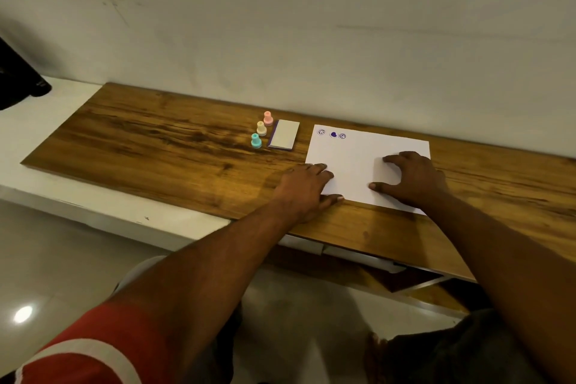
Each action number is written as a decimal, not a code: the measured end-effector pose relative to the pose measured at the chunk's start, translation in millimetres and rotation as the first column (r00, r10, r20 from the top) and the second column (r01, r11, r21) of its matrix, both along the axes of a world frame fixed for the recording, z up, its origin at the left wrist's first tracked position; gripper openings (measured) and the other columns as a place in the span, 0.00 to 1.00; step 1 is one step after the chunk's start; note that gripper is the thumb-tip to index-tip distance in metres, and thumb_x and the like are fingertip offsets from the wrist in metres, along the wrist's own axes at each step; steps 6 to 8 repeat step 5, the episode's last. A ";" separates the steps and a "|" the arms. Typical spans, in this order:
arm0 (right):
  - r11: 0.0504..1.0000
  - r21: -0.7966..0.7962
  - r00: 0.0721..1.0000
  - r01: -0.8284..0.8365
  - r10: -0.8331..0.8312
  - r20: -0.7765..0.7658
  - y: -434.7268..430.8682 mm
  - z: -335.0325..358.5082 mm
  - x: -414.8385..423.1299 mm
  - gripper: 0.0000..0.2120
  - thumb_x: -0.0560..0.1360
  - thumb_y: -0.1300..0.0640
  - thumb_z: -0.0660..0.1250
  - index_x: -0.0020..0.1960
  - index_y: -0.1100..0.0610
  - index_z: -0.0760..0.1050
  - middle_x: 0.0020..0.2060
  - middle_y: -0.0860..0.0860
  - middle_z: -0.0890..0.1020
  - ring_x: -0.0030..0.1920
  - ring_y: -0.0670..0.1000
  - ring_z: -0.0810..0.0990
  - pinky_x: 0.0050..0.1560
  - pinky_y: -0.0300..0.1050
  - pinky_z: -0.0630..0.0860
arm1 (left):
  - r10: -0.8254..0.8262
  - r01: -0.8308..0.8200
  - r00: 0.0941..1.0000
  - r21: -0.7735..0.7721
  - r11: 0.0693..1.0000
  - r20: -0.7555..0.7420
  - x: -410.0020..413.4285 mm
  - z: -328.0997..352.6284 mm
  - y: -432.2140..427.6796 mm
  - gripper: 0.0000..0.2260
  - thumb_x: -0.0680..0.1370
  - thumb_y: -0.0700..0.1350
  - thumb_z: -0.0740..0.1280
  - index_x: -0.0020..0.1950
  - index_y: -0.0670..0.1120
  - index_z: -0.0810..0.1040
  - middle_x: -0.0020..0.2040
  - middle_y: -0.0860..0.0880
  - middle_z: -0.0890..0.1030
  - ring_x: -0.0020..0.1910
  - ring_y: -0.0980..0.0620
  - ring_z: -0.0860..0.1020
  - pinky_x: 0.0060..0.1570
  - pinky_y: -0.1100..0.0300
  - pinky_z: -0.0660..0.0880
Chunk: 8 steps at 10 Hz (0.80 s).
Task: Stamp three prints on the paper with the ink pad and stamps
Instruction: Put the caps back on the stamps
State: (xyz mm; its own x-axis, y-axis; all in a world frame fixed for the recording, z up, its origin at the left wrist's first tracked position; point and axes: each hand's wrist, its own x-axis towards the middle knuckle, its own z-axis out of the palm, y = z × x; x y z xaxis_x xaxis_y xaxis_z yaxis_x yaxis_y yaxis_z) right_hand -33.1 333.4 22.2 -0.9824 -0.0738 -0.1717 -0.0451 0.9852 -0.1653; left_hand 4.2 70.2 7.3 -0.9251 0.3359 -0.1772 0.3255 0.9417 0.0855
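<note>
Paper (pixel 358 162) lies flat on the wooden tabletop (pixel 156 140), right of centre, far edge near the wall (pixel 280 25). Three purple prints in a row at its far-left corner: outline face (pixel 321 132), solid heart (pixel 333 134), second outline face (pixel 342 136), the last two nearly touching.

Left hand (pixel 307 188) rests palm down on the paper's near-left corner, fingers loosely spread, holding nothing. Right hand (pixel 411 179) rests on the paper's right half, fingers spread and arched, fingertips on the sheet, also holding nothing.

Ink pad (pixel 284 134) sits just left of the paper, lid closed, purple edge showing. Three stamps stand upright in a diagonal line beside its left edge: pink stamp (pixel 268 118) farthest, cream stamp (pixel 261 128) in the middle, teal stamp (pixel 256 140) nearest. A red sleeve with a white band (pixel 93 349) covers the left upper arm.
</note>
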 end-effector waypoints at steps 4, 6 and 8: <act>0.992 -0.123 0.957 0.025 -0.060 -0.283 -1.9 11.9 -6.8 0.38 0.69 0.25 0.67 0.70 0.48 0.76 0.70 0.52 0.76 0.69 0.58 0.74 0.64 0.61 0.75 | 0.044 -0.039 0.998 0.109 0.993 -0.040 -3.0 1.6 -4.5 0.36 0.80 0.75 0.52 0.82 0.56 0.65 0.85 0.50 0.59 0.82 0.44 0.62 0.76 0.40 0.64; 0.982 -0.187 0.927 -0.025 -0.047 -0.371 -19.0 14.2 -14.9 0.32 0.71 0.29 0.69 0.67 0.48 0.77 0.67 0.51 0.78 0.66 0.56 0.76 0.63 0.58 0.75 | 0.091 -0.071 0.992 0.211 0.975 -0.087 3.7 3.5 -10.0 0.37 0.79 0.75 0.50 0.82 0.56 0.65 0.86 0.52 0.58 0.83 0.46 0.60 0.78 0.40 0.60; 0.982 -0.187 0.927 -0.025 -0.047 -0.371 -19.0 14.2 -14.9 0.32 0.71 0.29 0.69 0.67 0.48 0.77 0.67 0.51 0.78 0.66 0.56 0.76 0.63 0.58 0.75 | 0.091 -0.071 0.992 0.211 0.975 -0.087 3.7 3.5 -10.0 0.37 0.79 0.75 0.50 0.82 0.56 0.65 0.86 0.52 0.58 0.83 0.46 0.60 0.78 0.40 0.60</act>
